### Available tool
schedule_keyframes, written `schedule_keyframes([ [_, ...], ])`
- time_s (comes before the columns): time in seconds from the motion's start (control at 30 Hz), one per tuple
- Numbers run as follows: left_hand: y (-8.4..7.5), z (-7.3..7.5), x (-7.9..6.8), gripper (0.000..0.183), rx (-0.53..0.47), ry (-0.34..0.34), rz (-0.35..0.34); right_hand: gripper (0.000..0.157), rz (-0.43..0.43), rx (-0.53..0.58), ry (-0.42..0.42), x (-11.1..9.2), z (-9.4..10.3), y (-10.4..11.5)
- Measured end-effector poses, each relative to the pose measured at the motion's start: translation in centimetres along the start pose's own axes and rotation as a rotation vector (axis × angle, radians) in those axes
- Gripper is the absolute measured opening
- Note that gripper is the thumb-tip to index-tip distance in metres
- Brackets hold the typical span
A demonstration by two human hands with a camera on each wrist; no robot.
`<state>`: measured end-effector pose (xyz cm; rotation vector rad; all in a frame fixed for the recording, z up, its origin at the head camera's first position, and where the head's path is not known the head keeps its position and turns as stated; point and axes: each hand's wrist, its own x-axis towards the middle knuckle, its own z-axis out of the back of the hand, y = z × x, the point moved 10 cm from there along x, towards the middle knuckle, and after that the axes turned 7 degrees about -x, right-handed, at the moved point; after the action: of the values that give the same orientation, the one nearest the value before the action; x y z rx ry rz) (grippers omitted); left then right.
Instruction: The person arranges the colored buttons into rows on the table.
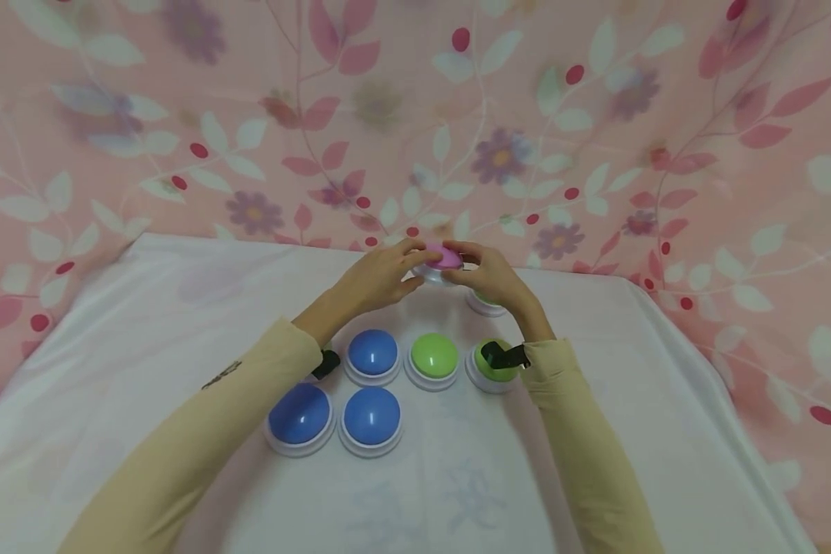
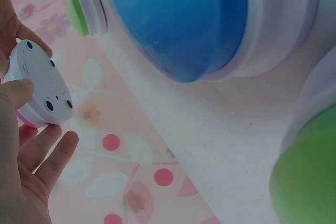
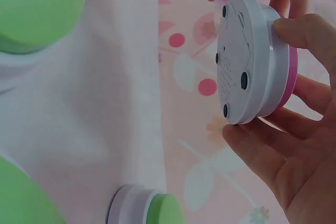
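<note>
Both hands hold a round push button [image 1: 450,258] with a pink dome and a white base, raised over the far side of the table. The left hand [image 1: 381,273] grips its left side, fingers over the dome and thumb at the base. From the right, the right hand [image 1: 495,273] holds the other side between thumb and fingers. In the right wrist view the button's white underside [image 3: 233,66] shows, with dark round feet and a patch of small holes. A green button [image 1: 486,302] stands behind the right hand, partly hidden by it.
Blue buttons [image 1: 372,354] stand at left centre on the white-covered table [image 1: 429,492]. A green button [image 1: 434,358] is beside them, another green one [image 1: 496,362] lies under the right wrist. The left cuff hides one more. Floral pink cloth [image 1: 415,115] hangs behind.
</note>
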<state>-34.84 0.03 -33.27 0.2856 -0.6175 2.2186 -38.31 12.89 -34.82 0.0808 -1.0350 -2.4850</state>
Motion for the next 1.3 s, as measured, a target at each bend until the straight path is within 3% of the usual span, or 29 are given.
schedule_keyframes([
  [0.13, -0.8, 0.2, -1.1, 0.048, 0.003, 0.018, -0.003, 0.061, 0.019, 0.027, 0.027, -1.1, -0.8, 0.5],
  [0.37, -2.7, 0.6, -2.7, 0.048, 0.047, -0.017, -0.057, 0.061, 0.086, 0.114, 0.005, -2.7, -1.6, 1.7],
  [0.57, -4.4, 1.0, -4.2, 0.050, 0.085, -0.026, -0.076, 0.060, 0.114, 0.091, -0.014, -5.0, -1.8, 3.2],
  [0.97, -8.2, 2.0, -7.3, 0.055, 0.115, -0.115, -0.161, 0.060, 0.207, 0.041, -0.050, -9.0, -2.3, 6.3],
  [1.3, -10.8, 1.2, -9.8, 0.054, 0.135, -0.143, -0.229, 0.060, 0.261, -0.012, -0.053, -12.5, -3.6, 7.3],
])
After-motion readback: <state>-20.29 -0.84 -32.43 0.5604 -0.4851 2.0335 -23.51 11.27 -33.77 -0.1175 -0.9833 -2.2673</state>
